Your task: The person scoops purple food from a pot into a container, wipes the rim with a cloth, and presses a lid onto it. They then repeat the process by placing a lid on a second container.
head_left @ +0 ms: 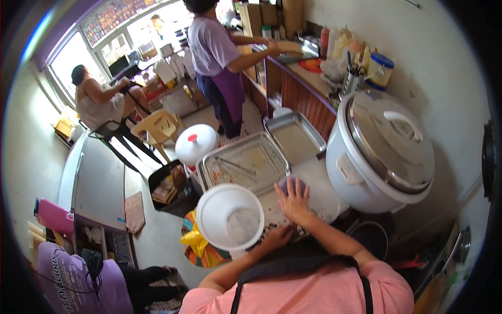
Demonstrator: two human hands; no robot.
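My right hand [294, 200] lies flat with its fingers spread, pressing on a grey-purple piece, perhaps a cloth [287, 184], on the light tabletop [319, 180]. Closer to me, my left hand [278, 237] rests at the near edge of the table with its fingers bunched together. What those fingers hold, if anything, is hidden. Left of my hands stands a white plastic bowl [210, 219]. Beyond it is a metal tray [230, 157] with tongs [234, 166] and food bits in it. Another metal tray [295, 137] sits behind my right hand.
A large white cooker [345, 146] with a metal lid stands right of my hands. A co-worker in a purple apron [228, 97] works at the counter [298, 78]. A seated person [102, 104] is at the far left, another person [68, 280] at lower left. A black bin [170, 188] stands left.
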